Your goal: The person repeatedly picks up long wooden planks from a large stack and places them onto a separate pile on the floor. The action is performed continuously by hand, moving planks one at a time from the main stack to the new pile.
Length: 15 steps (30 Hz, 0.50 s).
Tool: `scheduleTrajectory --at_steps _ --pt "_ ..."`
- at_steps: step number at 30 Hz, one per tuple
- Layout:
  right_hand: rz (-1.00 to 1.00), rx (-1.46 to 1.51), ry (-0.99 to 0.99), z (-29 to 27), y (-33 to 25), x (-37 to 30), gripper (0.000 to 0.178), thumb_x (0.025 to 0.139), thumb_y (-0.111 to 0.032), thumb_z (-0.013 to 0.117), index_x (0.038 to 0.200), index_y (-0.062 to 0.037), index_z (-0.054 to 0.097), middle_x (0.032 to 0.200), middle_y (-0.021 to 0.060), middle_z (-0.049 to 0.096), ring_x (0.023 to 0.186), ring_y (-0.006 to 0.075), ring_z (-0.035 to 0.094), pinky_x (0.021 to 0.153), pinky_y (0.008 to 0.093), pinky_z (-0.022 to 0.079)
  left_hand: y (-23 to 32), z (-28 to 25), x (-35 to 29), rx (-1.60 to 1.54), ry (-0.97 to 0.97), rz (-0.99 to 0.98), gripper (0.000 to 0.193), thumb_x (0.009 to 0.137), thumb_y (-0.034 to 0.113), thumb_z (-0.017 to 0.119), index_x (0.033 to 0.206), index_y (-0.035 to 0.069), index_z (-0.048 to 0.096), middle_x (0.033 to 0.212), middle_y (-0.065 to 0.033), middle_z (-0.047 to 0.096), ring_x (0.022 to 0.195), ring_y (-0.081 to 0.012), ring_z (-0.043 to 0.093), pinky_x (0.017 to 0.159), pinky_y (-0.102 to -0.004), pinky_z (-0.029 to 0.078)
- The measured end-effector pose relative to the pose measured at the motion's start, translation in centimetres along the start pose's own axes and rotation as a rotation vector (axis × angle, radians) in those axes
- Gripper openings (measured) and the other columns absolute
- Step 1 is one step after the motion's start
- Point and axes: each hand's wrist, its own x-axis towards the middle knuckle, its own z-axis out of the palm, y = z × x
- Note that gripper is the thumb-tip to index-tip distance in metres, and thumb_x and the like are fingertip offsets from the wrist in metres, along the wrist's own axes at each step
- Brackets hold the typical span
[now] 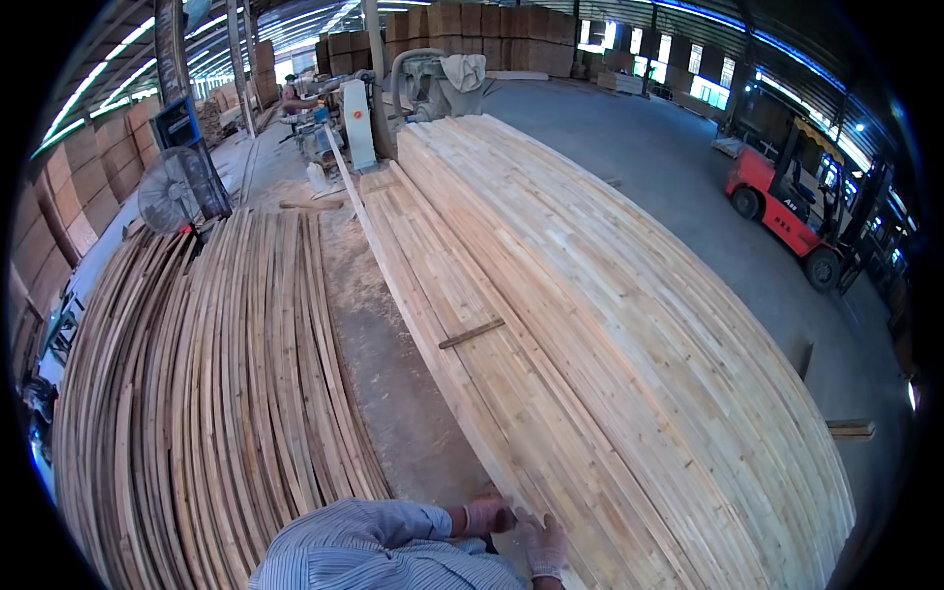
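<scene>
A long pale wooden board (420, 329) runs along the left edge of the lower stack, from the machine at the far end down to my hands. My left hand (487, 514), in a pinkish work glove, is closed at the board's left edge near its close end. Just to the right, my right hand (544, 548), gloved too, lies over the wood with its fingers stretched forward. The fingertips of both gloves look dark. A short wooden stick (471, 333) lies crosswise on the lower stack of boards (492, 379).
A higher stack of pale boards (629, 285) rises on the right. Rough brown strips (231, 364) are piled at left, beside a standing fan (172, 192). A white machine cabinet (358, 123) stands ahead, a person (293, 98) near it. A red forklift (787, 202) is at far right.
</scene>
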Motion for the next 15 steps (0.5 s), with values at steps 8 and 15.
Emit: scheduleTrajectory --at_steps 8,15 --pt "0.205 0.361 0.461 -4.8 10.7 -10.5 0.04 0.075 -0.021 0.075 0.107 0.002 0.068 0.103 0.0203 0.069 0.095 0.0372 0.066 0.086 0.0428 0.052 16.6 -3.3 -1.1 0.106 0.505 0.465 0.036 0.096 0.043 0.059 0.117 0.014 0.063 0.11 -0.0051 0.068 0.097 -0.0255 0.066 0.078 -0.043 0.057" --pt "0.76 0.506 0.409 0.7 16.9 -21.9 0.039 0.081 -0.021 0.076 0.112 0.0021 0.069 0.106 0.0159 0.072 0.096 0.0264 0.069 0.087 0.0376 0.054 27.5 -4.0 1.1 0.291 0.818 0.647 0.05 0.094 0.044 0.063 0.127 0.006 0.058 0.12 -0.0135 0.065 0.11 -0.0315 0.063 0.096 -0.0471 0.052"
